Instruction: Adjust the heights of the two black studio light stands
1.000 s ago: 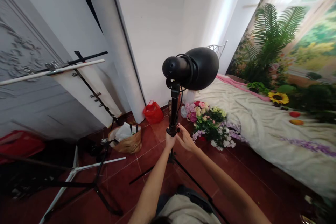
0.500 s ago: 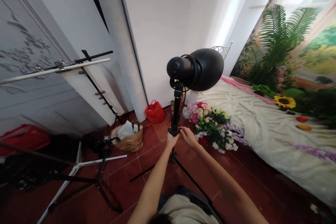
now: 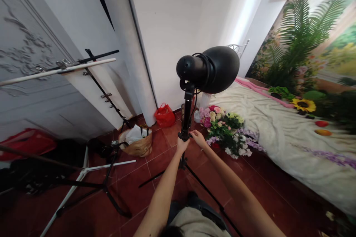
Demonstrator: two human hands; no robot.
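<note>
In front of me stands a black light stand (image 3: 187, 116) on spread tripod legs. A black studio lamp with a wide reflector (image 3: 221, 70) sits on its top, a cable looped around the lamp's neck. My left hand (image 3: 183, 144) is closed around the stand's post just below a black collar (image 3: 184, 136). At the right side of that collar, my right hand (image 3: 198, 139) has its thumb and fingertips pinched together on what looks like the collar's small knob. The knob itself is mostly covered by the fingers.
Artificial flowers (image 3: 222, 126) lie on the floor beside a low platform draped in cream cloth (image 3: 256, 114). A woven basket (image 3: 139, 144), a red plastic bag (image 3: 164, 115) and a white tripod leg (image 3: 111, 166) are on the left. A backdrop crossbar (image 3: 91, 67) extends at upper left.
My right hand has shifted slightly at the collar, its fingers turning a little. My left hand keeps its hold on the post. The view has tilted slightly.
</note>
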